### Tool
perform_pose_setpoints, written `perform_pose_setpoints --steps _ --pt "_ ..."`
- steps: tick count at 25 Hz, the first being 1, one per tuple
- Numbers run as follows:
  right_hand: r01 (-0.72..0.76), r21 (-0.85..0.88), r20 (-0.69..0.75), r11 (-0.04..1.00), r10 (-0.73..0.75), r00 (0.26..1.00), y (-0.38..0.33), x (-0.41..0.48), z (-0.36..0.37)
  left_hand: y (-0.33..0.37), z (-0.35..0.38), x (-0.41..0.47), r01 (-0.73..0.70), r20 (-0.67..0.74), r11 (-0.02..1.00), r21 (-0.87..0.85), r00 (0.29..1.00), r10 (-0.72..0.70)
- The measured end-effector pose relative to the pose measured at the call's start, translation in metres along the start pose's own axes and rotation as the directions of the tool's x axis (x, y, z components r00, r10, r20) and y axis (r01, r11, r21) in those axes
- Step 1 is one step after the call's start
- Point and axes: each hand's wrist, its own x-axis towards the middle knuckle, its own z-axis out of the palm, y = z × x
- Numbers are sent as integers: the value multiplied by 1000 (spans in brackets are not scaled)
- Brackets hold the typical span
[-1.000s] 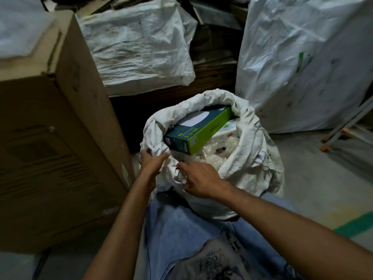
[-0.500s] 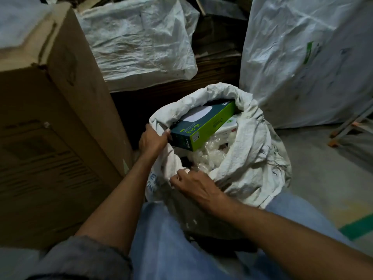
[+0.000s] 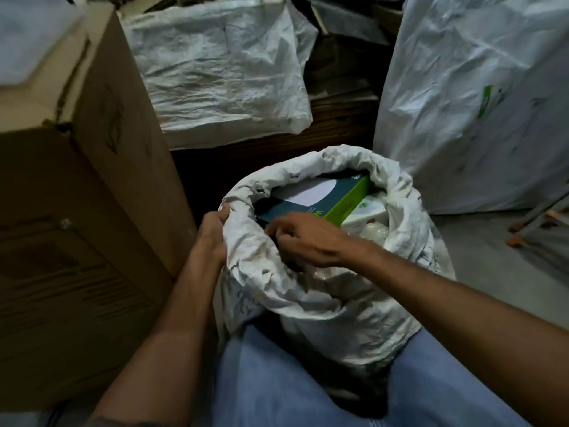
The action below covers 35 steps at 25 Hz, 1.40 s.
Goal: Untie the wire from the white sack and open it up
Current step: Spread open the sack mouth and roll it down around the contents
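The white sack (image 3: pixel 308 291) stands open between my knees, its rim rolled down. Inside lie a dark teal and green box (image 3: pixel 345 198), a white box (image 3: pixel 366 211) and clear plastic packets. My left hand (image 3: pixel 212 232) grips the sack's left rim from outside. My right hand (image 3: pixel 304 238) reaches over the near rim into the mouth, fingers curled by the teal box's near corner; what they hold is hidden. No wire shows.
A tall cardboard carton (image 3: pixel 77 211) stands close on the left. A crumpled white sack (image 3: pixel 221 66) lies behind on dark stacked boards. A large full white sack (image 3: pixel 480 103) stands at the right. Metal legs with orange feet (image 3: pixel 535 223) rest on the concrete floor.
My right hand has moved up from the near rim into the sack's mouth towards the teal box. My left hand has stayed on the left rim. The view has shifted slightly.
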Motion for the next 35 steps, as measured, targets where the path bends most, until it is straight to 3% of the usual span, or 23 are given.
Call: perform_pose_setpoints --steps 3,5,7,8,9,10,11,12,13,15,17,20,22,24,25,26,27,29,31,32,33,35 --pt "25 -340 -179 940 -91 980 40 69 -20 -6 -8 11 77 35 993 -90 997 -74" --pt "57 -505 -82 861 -114 990 66 128 -24 -13 -11 25 116 56 981 -156 993 -109" --pt "114 -545 47 830 -105 993 85 171 -22 -18 -8 38 14 -93 999 30 996 -11" --pt "145 -541 81 828 -120 989 93 185 -19 -17 -3 42 -79 -216 950 302 965 149" --pt "175 -531 93 829 -148 985 99 195 -21 -13 4 43 -154 -227 754 639 899 375" --pt "206 -498 102 842 -179 978 105 206 -25 -8 15 44 -176 -106 416 892 814 571" --pt "229 -458 113 859 -199 974 111 215 -29 -1 30 42 -179 61 116 977 758 649" --pt "238 -428 129 872 -202 971 114 223 -34 6 44 41 -193 202 -85 978 738 643" --pt "223 -410 148 884 -177 973 115 232 -38 11 55 45 -190 267 -191 963 769 581" --pt "164 -426 143 890 -113 983 117 245 -36 14 62 63 -112 237 -281 953 852 467" --pt "144 -446 42 883 -141 989 118 241 -29 13 63 73 -45 216 -367 929 871 441" --pt "153 -559 -91 815 -244 966 147 208 -23 14 65 84 -18 197 -377 926 875 442" --pt "117 -597 -91 794 -212 973 167 197 -25 24 56 100 -36 114 -179 983 888 446" --pt "128 -568 -56 813 -193 980 175 207 -31 33 38 118 -55 -6 155 986 929 370" --pt "127 -523 -27 843 -165 986 174 217 -35 36 33 121 -62 -28 257 964 943 331" --pt "100 -451 21 887 -102 995 172 231 -39 38 33 123 -59 -30 274 960 951 309" --pt "50 -375 81 926 -21 997 172 246 -43 38 38 125 -64 -6 211 975 950 313" --pt "-35 -342 118 939 80 990 172 268 -40 35 60 131 -125 151 -93 988 916 373" --pt "-69 -404 -8 912 72 997 172 261 -35 32 85 135 -171 312 -351 921 862 399" --pt "-105 -434 -98 895 69 993 174 247 -35 32 91 141 -182 360 -427 886 850 384" --pt "-145 -456 -174 878 72 982 180 232 -35 34 93 149 -185 365 -442 878 855 369" --pt "-195 -522 -234 830 80 969 195 200 -43 38 84 168 -200 295 -289 936 894 338"
